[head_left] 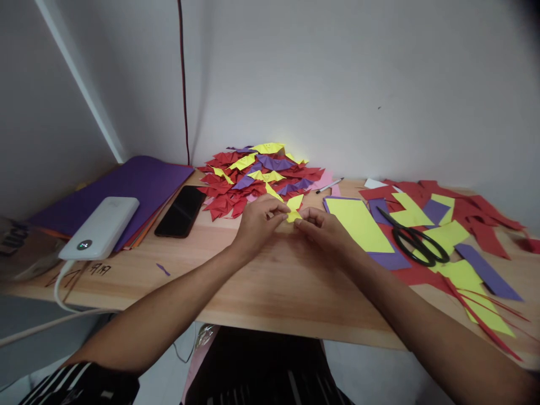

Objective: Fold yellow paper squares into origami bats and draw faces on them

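Observation:
Between my two hands a small piece of folded yellow paper [295, 206] is held just above the table. My left hand [260, 220] pinches its left side with thumb and fingertips. On the other side, my right hand [319, 226] grips the lower right edge between thumb and forefinger. Part of the paper is hidden behind the fingers. Right behind it rises a pile of folded paper shapes [273, 163] in red, yellow and purple, some with small drawn faces.
Black-handled scissors [415, 239] lie on coloured paper scraps [481, 225] at right, beside stacked yellow sheets [358, 225] and a pen [330, 186]. At left are a phone [180, 211], a white power bank [101, 228] with a cable, and purple sheets [139, 180]. The table's front edge [253, 329] runs below my forearms.

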Demonstrator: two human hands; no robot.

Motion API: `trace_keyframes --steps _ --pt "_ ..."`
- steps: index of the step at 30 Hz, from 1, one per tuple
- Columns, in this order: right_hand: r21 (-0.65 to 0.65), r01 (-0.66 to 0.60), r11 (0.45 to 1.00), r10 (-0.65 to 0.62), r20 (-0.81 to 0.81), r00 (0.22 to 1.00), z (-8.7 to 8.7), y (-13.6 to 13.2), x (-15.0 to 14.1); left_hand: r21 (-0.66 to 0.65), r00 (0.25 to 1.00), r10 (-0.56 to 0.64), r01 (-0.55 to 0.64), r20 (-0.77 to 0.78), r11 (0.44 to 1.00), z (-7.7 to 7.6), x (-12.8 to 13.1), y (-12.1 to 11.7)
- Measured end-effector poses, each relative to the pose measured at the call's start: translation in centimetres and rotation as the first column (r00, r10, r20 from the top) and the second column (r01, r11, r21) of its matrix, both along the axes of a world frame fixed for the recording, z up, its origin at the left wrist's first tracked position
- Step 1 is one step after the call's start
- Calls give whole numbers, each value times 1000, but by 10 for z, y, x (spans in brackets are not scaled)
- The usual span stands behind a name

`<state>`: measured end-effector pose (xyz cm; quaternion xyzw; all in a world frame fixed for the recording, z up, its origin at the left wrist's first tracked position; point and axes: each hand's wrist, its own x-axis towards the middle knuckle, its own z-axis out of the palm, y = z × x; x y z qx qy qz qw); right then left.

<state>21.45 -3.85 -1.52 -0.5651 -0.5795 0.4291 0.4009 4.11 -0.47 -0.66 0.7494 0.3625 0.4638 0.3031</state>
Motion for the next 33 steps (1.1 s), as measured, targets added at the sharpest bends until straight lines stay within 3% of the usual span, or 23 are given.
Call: trace_keyframes --steps 14,25,33 --pt "0 -13 1000 13 -10 1000 0 -1 0 50 1000 -30 29 11 998 -3 1 0" --pt "2 8 1000 -8 8 1000 4 -2 -1 -31 996 -84 84 8 996 1 3 -1" --pt "-78 -65 995 55 -119 991 2 1 3 -21 996 -87 87 -5 996 0 1 0"
